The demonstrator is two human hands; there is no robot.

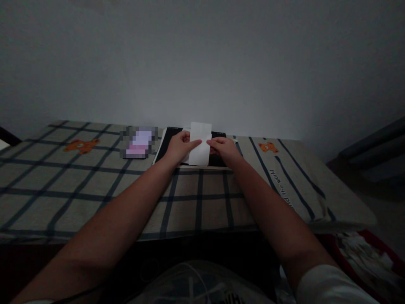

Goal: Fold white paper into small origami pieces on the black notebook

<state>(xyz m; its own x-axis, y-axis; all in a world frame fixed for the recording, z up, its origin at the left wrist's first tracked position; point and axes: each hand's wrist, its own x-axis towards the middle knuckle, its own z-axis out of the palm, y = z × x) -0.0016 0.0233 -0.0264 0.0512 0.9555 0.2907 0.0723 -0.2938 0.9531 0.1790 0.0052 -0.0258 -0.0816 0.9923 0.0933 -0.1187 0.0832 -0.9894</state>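
A white sheet of paper (200,154), tall and narrow, is held up between my two hands. My left hand (181,147) grips its left side, thumb lying across the front. At the right edge, my right hand (225,148) pinches the sheet between thumb and fingers. Beneath them a black pad (165,147) with a row of binding holes along its far edge lies on the table. Some more white paper shows behind my left fingers, partly hidden.
A checked tablecloth (142,202) with orange bear prints covers the table. Left of the pad lies a phone-like device (137,145), its screen blurred out. A grey wall (202,63) rises behind the table. Items in a red container (367,253) sit low at the right.
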